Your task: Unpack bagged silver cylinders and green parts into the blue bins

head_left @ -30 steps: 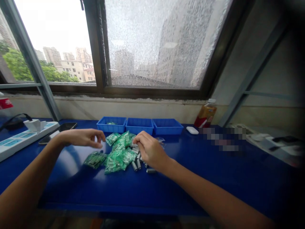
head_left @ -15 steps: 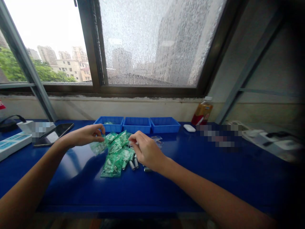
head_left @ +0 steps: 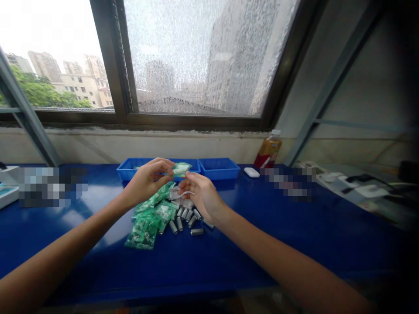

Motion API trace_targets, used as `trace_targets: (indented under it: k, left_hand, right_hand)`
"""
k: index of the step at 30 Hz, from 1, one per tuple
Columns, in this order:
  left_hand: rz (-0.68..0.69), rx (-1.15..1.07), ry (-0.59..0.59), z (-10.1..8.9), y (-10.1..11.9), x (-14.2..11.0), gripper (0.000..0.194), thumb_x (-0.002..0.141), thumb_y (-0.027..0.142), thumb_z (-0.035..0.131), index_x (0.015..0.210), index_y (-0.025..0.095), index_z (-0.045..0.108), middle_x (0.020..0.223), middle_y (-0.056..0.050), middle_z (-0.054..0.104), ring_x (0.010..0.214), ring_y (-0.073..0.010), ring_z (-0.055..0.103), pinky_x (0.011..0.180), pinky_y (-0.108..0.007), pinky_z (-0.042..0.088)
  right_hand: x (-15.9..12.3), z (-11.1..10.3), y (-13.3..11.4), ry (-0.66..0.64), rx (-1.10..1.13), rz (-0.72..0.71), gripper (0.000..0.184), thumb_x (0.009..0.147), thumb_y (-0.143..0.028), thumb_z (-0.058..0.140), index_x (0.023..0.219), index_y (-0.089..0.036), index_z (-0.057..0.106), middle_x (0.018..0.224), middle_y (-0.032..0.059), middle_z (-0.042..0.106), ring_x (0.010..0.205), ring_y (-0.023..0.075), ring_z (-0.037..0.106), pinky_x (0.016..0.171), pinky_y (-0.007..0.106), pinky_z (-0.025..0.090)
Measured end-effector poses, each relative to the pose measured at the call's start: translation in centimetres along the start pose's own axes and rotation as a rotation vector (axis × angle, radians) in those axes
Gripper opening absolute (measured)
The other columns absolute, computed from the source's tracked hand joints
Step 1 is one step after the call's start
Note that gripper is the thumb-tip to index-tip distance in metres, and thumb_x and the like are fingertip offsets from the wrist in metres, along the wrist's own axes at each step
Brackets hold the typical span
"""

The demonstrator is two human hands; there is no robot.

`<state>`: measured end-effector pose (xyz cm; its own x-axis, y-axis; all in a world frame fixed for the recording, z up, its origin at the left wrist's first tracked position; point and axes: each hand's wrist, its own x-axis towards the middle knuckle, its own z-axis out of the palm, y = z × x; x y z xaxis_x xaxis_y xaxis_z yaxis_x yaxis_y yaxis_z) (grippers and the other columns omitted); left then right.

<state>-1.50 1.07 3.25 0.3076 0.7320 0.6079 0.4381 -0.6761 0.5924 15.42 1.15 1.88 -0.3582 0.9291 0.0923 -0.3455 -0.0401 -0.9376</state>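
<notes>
Green packet (head_left: 180, 168) sits pinched between the fingers of the left hand (head_left: 147, 181), lifted above the blue table (head_left: 294, 244) in front of the blue trays (head_left: 218, 168). Right hand (head_left: 201, 194) meets it, fingers closed on a clear wrapper (head_left: 181, 193). Below lie a heap of green packets (head_left: 149, 220) and small metal cylinders (head_left: 186, 218).

Along the back edge of your blue bench (head_left: 294, 244) stand the blue trays (head_left: 218, 168) in a row, under the window (head_left: 196, 56). Just right of them, still at the back edge, you have a small white case (head_left: 251, 172), and behind it an amber bottle (head_left: 268, 151) with a white cap against the wall. Toward the right end lie some white devices (head_left: 356, 189).
</notes>
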Motion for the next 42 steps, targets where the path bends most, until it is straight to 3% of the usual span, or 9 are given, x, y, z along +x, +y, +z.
trace_targets:
  k: [6, 10, 15, 20, 24, 28, 31, 36, 42]
  left_hand:
    - [0.195, 0.326, -0.051, 0.2, -0.4, -2.1, 0.013, 0.082, 0.020, 0.052, 0.076, 0.018, 0.063, 0.110, -0.007, 0.043, 0.088, -0.0146, 0.053, 0.082, -0.033, 0.045]
    - [-0.089, 0.150, 0.052, 0.3, 0.1, -2.3, 0.021, 0.082, 0.035, 0.052, 0.080, 0.017, 0.064, 0.094, -0.006, 0.049, 0.084, -0.0170, 0.051, 0.068, -0.029, 0.044]
    - [-0.494, -0.514, 0.054, 0.5, 0.9, -2.0, 0.039, 0.085, 0.047, 0.041, 0.077, 0.014, 0.060, 0.071, -0.002, 0.053, 0.061, -0.0112, 0.049, 0.053, -0.023, 0.038]
    - [-0.428, -0.515, 0.171, 0.6, 0.9, -2.2, 0.017, 0.077, 0.031, 0.059, 0.077, 0.014, 0.056, 0.069, 0.001, 0.052, 0.061, -0.0085, 0.048, 0.056, -0.020, 0.038]
    - [-0.095, -0.050, 0.258, 0.6, 0.7, -2.5, 0.009, 0.080, 0.024, 0.055, 0.083, 0.016, 0.058, 0.074, -0.001, 0.056, 0.067, -0.0112, 0.051, 0.062, -0.024, 0.041]
    - [0.244, 0.286, 0.116, 1.0, 1.1, -2.9, 0.012, 0.082, 0.019, 0.052, 0.086, 0.018, 0.063, 0.082, -0.005, 0.060, 0.077, -0.0145, 0.052, 0.072, -0.029, 0.041]
    - [0.145, 0.246, 0.055, 1.4, 1.3, -2.9, 0.015, 0.083, 0.025, 0.051, 0.086, 0.018, 0.064, 0.083, -0.005, 0.061, 0.078, -0.0160, 0.053, 0.071, -0.029, 0.041]
    - [-0.406, -0.330, 0.067, 1.2, 0.8, -2.6, 0.037, 0.086, 0.043, 0.040, 0.079, 0.013, 0.061, 0.073, -0.005, 0.058, 0.067, -0.0151, 0.052, 0.057, -0.025, 0.040]
    - [-0.532, -0.545, 0.117, 0.8, 0.3, -2.3, 0.022, 0.073, 0.035, 0.062, 0.076, 0.014, 0.057, 0.063, 0.004, 0.047, 0.054, -0.0078, 0.043, 0.049, -0.019, 0.033]
  right_hand:
    - [0.2, -0.4, 0.1, 0.028, -0.303, -0.245, 0.017, 0.073, -0.033, 0.058, 0.077, -0.017, 0.055, 0.068, -0.0014, 0.056, 0.058, 0.0102, 0.050, 0.052, 0.023, 0.038]
    - [-0.5, -0.4, 0.1, 0.073, -0.763, -0.656, 0.008, 0.079, -0.023, 0.053, 0.076, -0.018, 0.058, 0.073, 0.0009, 0.054, 0.068, 0.0125, 0.051, 0.061, 0.025, 0.041]
    - [-1.3, -0.5, 0.0, 0.038, -1.126, -1.015, 0.017, 0.081, -0.017, 0.051, 0.086, -0.022, 0.066, 0.082, 0.0044, 0.049, 0.080, 0.0160, 0.047, 0.071, 0.031, 0.042]
    - [-1.4, -0.2, -0.1, 0.027, -1.155, -0.925, 0.027, 0.073, -0.010, 0.052, 0.094, -0.021, 0.066, 0.094, 0.0070, 0.047, 0.094, 0.0196, 0.045, 0.084, 0.036, 0.039]
    - [-0.9, 0.1, -0.5, -0.018, -0.814, -0.487, 0.024, 0.077, -0.033, 0.054, 0.090, -0.015, 0.064, 0.087, 0.0071, 0.054, 0.086, 0.0192, 0.052, 0.078, 0.035, 0.042]
    - [-0.2, 0.0, -0.2, -0.070, -0.515, -0.140, 0.040, 0.084, -0.045, 0.039, 0.076, -0.012, 0.060, 0.066, 0.0040, 0.056, 0.060, 0.0138, 0.051, 0.057, 0.027, 0.040]
    - [-0.3, -0.4, 0.0, -0.026, -0.672, -0.326, 0.027, 0.084, -0.034, 0.044, 0.081, -0.014, 0.062, 0.067, 0.0021, 0.056, 0.060, 0.0124, 0.050, 0.057, 0.025, 0.040]
    - [-1.0, -0.9, 0.3, -0.091, -1.159, -0.801, 0.036, 0.080, -0.008, 0.044, 0.109, -0.021, 0.060, 0.090, 0.0054, 0.054, 0.082, 0.0156, 0.051, 0.075, 0.029, 0.042]
    - [-1.0, -0.7, 0.4, -0.076, -1.185, -0.867, 0.048, 0.067, 0.003, 0.042, 0.105, -0.020, 0.061, 0.100, 0.0083, 0.048, 0.095, 0.0187, 0.047, 0.082, 0.033, 0.043]
